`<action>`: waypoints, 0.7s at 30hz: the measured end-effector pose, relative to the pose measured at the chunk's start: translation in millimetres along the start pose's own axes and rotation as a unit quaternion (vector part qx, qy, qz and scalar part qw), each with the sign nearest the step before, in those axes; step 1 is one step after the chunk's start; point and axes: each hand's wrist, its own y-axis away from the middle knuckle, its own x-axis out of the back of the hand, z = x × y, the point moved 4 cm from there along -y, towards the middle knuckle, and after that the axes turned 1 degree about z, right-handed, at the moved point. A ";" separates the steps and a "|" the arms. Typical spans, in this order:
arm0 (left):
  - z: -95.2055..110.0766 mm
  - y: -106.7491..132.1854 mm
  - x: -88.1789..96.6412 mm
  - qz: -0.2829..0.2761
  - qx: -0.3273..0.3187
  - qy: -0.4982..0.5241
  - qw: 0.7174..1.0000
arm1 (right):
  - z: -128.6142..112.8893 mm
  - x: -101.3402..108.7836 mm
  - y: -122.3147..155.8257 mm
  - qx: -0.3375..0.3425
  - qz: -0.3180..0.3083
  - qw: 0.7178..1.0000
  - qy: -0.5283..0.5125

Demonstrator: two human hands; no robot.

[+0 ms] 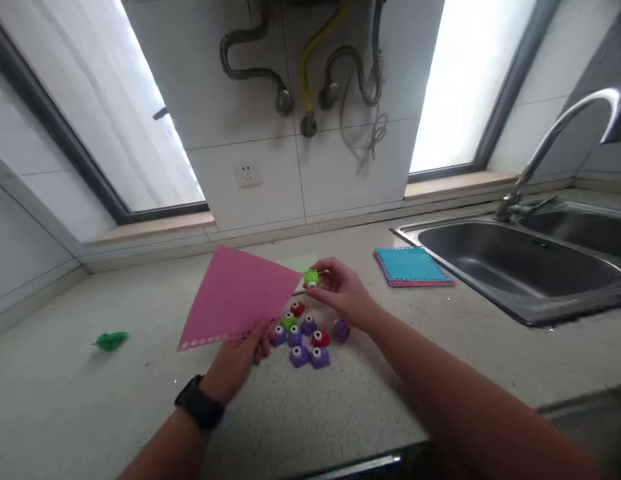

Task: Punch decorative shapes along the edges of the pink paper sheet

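Observation:
My left hand (245, 357) grips a pink sheet of paper (237, 290) by its lower right edge; a row of small punched holes runs along the bottom edge. Between the fingers and thumb of my right hand (340, 287) is a green craft punch (311, 278), close to the sheet's right corner. Whether the paper sits inside its slot I cannot tell. Below my hands stand several small craft punches in purple (300, 356), red (320, 339) and green (289, 321). One purple punch (341, 330) lies apart, under my right wrist.
A stack of coloured paper with a blue sheet (413, 265) on top lies by the steel sink (490, 260) and its faucet (565, 127). Pale green paper (295, 263) lies behind the pink sheet. A small green object (111, 341) rests at the left on the countertop (90, 413).

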 end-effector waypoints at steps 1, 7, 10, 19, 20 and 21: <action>0.3 0.8 0.2 0.000 0.000 0.001 1.000 | -0.8 -0.1 -0.4 -0.001 0.000 1.000 0.000; 0.9 1.2 0.8 0.004 -0.007 0.006 1.000 | -2.3 -1.9 -1.4 -0.011 -0.013 0.999 -0.034; -0.9 0.0 0.7 0.004 -0.005 0.013 1.000 | -2.0 -2.9 -1.4 -0.015 -0.018 0.998 -0.052; -1.8 0.6 0.5 -0.003 -0.017 -0.002 1.000 | -1.8 -8.3 -0.7 -0.044 -0.066 0.996 -0.033; -1.9 0.9 0.3 -0.005 -0.015 -0.004 1.000 | -1.1 -8.7 -0.3 -0.050 -0.072 0.996 -0.028; -2.1 1.2 0.2 -0.007 -0.013 -0.005 1.000 | -0.1 -9.4 0.2 -0.057 -0.079 0.995 -0.023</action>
